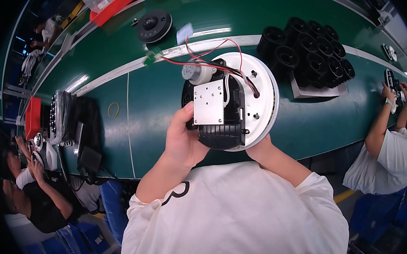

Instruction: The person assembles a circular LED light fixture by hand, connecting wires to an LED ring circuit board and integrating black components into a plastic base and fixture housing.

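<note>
Over the near edge of the workbench I hold a round motor assembly (261, 100), tilted so its inner side shows. It has a white disc-shaped housing, a black plastic body, a square silver metal plate and a small silver motor. My left hand (184, 137) grips the black body's left side, with the thumb beside the metal plate. My right hand (261, 149) supports the disc's lower right rim; most of its fingers are hidden beneath it. Red and black wires (212, 66) run out from the disc to a small green connector (152, 58) beyond the assembly's far left.
Stacked black rings (315, 63) stand on a white box (317, 89) at the far right. A black round part (154, 27) lies at the back left. Left are a yellow rubber band (113, 109) and a black bag (87, 128). Co-workers sit on both sides.
</note>
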A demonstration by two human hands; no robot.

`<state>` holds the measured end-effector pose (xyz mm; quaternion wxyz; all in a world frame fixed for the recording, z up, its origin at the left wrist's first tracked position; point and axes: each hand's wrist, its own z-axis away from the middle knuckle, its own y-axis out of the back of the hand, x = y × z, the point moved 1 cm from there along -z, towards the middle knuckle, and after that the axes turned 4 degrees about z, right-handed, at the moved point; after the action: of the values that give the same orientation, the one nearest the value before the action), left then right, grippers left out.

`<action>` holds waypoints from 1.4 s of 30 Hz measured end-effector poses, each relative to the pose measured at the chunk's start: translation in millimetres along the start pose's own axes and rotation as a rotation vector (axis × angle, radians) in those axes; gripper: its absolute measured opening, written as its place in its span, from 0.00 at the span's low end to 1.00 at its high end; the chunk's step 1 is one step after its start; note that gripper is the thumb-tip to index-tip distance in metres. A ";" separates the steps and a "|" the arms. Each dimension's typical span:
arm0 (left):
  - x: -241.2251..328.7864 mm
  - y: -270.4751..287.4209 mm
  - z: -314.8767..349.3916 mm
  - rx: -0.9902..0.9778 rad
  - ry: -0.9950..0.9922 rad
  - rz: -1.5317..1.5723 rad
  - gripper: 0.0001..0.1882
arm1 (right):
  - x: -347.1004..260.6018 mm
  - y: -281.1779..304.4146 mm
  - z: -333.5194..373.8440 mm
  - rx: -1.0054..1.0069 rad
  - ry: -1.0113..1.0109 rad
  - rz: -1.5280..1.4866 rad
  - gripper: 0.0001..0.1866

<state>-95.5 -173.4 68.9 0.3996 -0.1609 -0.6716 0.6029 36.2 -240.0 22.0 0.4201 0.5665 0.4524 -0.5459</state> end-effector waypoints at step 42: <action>-18.2 -12.0 14.8 0.067 -0.069 -0.528 0.20 | 48.2 7.4 1.6 -0.140 0.206 -0.305 0.35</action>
<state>-91.7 -198.8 74.6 0.5249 0.0539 -0.6833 0.5046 42.8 -240.7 -26.3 0.3223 0.5136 0.6104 -0.5097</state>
